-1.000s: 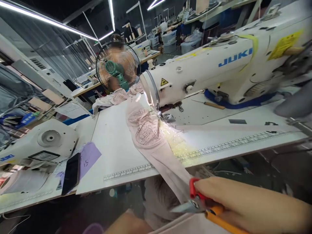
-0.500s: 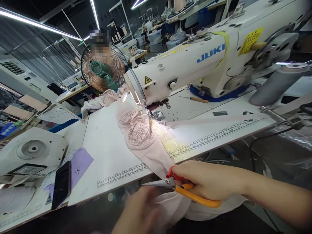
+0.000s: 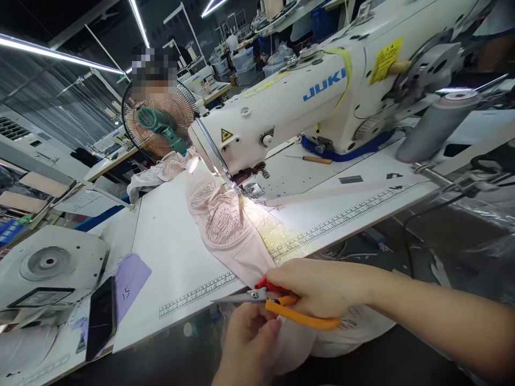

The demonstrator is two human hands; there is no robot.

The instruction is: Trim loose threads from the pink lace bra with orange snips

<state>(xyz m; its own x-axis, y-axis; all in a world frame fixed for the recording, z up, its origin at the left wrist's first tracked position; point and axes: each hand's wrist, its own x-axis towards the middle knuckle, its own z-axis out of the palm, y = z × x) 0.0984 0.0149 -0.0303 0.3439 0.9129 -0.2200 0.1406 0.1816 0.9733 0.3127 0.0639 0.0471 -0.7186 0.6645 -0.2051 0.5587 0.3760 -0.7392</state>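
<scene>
My right hand [image 3: 311, 287] is wrapped round a pair of scissors [image 3: 241, 296] with one red and one orange handle. Their blades point left, just off the table's front edge, and look nearly closed. Under the blades, my left hand [image 3: 251, 340] has its fingertips pinched together at pale pink fabric [image 3: 292, 346] hanging below the edge; the exact grip is partly hidden. A pale pink lace bra [image 3: 225, 222] lies on the table, its far end by the needle area of the JUKI sewing machine [image 3: 257, 123]. Its band runs down towards the scissors.
Yellowish translucent material [image 3: 271, 230] lies beside the bra. An awl-like tool [image 3: 317, 160] rests by the machine's base, with a grey thread cone [image 3: 436, 126] to the right. At left are a phone [image 3: 100, 319] and purple cloth [image 3: 131, 284]. Behind, a person sits beyond a fan [image 3: 156, 118].
My left hand, blurred before, has come up under the scissors and its fingers are now pinched together. The scissors stay in my right hand. The view has shifted slightly right.
</scene>
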